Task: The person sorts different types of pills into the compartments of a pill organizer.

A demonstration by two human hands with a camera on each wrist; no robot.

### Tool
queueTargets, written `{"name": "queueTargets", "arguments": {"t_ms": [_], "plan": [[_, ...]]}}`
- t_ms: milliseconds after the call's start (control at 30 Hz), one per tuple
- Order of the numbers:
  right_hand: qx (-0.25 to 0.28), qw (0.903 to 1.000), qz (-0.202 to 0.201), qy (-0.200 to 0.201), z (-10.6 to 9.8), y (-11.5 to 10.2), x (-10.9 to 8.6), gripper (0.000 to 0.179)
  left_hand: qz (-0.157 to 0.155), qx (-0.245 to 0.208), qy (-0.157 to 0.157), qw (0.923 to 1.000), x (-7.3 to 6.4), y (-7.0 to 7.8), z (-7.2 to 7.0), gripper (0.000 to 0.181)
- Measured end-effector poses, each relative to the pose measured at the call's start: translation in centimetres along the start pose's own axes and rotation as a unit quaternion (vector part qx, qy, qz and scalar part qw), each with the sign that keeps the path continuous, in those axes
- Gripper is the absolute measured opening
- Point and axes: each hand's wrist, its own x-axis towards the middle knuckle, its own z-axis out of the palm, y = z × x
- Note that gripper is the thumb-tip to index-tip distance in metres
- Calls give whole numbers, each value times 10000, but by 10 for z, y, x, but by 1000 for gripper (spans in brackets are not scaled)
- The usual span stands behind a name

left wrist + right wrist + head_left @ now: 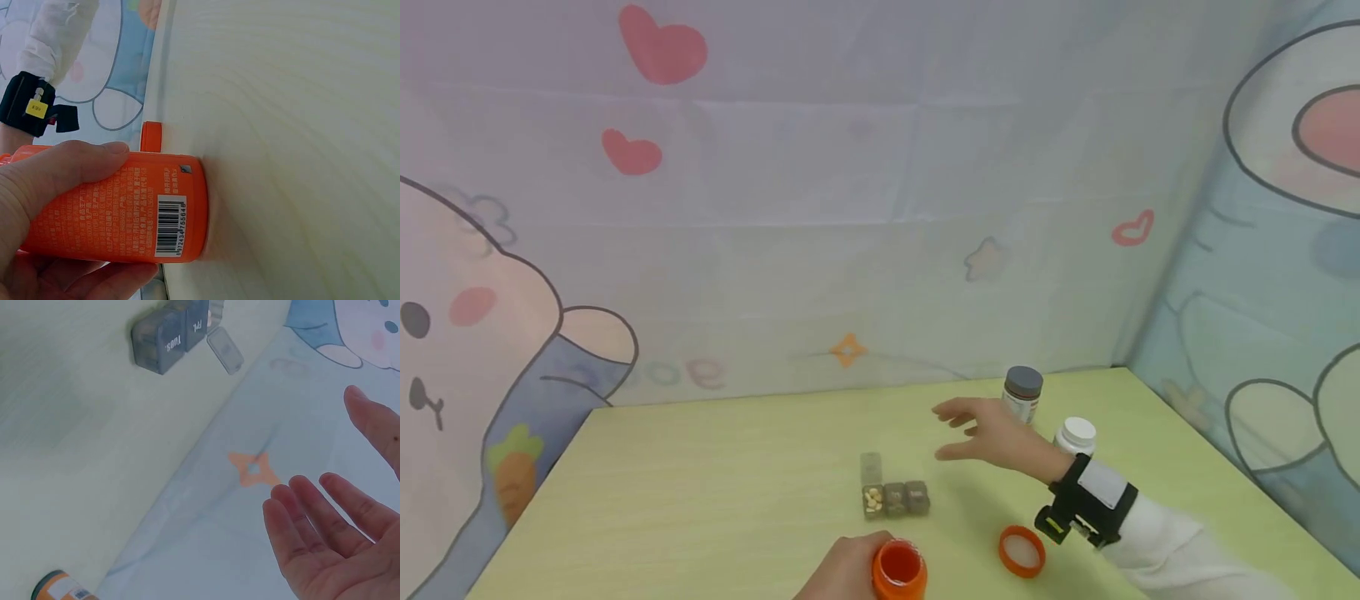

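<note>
My left hand [844, 571] grips an orange bottle [125, 209] round its body, thumb on one side and fingers on the other. The bottle is uncapped, its round mouth facing up in the head view, and a barcode shows in the left wrist view. In the air to the right, my right hand [997, 433] holds nothing, its fingers spread and slightly bent. Between the hands and farther back sits a small pill organizer [895, 500] with three compartments. Its left lid [871, 468] is flipped back, and pale pills [873, 500] fill that compartment.
An orange cap [1022, 550] lies on the table below my right wrist. Beyond the right hand stand a bottle with a dark grey cap [1024, 382] and a white bottle [1078, 432]. A printed cloth [820, 208] hangs along the table's back edge.
</note>
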Motion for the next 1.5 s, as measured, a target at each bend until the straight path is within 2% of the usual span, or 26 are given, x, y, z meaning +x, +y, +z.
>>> {"name": "queueTargets", "arguments": {"t_ms": [167, 367, 467, 600, 767, 933, 1067, 1300, 1500], "plan": [[-332, 9993, 154, 11, -20, -1, -21, 52, 125, -44, 24, 9999, -1, 0, 0, 37], [-547, 9978, 362, 31, -27, 11, -47, 48, 162, -186, -23, 9997, -4, -2, -1, 37], [-604, 9977, 307, -47, -26, 20, -60, 50, 211, -180, -32, 9996, -5, -3, -2, 38], [-535, 9974, 319, -354, -19, 34, -73, 54, 236, -155, -26, 9996, -6, -5, -4, 40], [-338, 9949, 530, -789, -3, 49, -85, 55, 269, -255, 3, 9993, -6, -6, -4, 40], [-28, 9885, 896, -1218, 13, 57, -94, 58, 241, -322, 24, 9992, -6, -5, -3, 40], [83, 9842, 1096, -1390, 23, 58, -97, 63, 233, -291, 47, 9993, -6, -5, -2, 40], [-300, 9851, 1104, -1285, 32, 55, -97, 55, 323, -253, 27, 9992, -6, -6, -2, 37], [-434, 9879, 992, -1110, 31, 52, -96, 47, 296, -172, 51, 9994, -5, -6, -3, 37]]}}
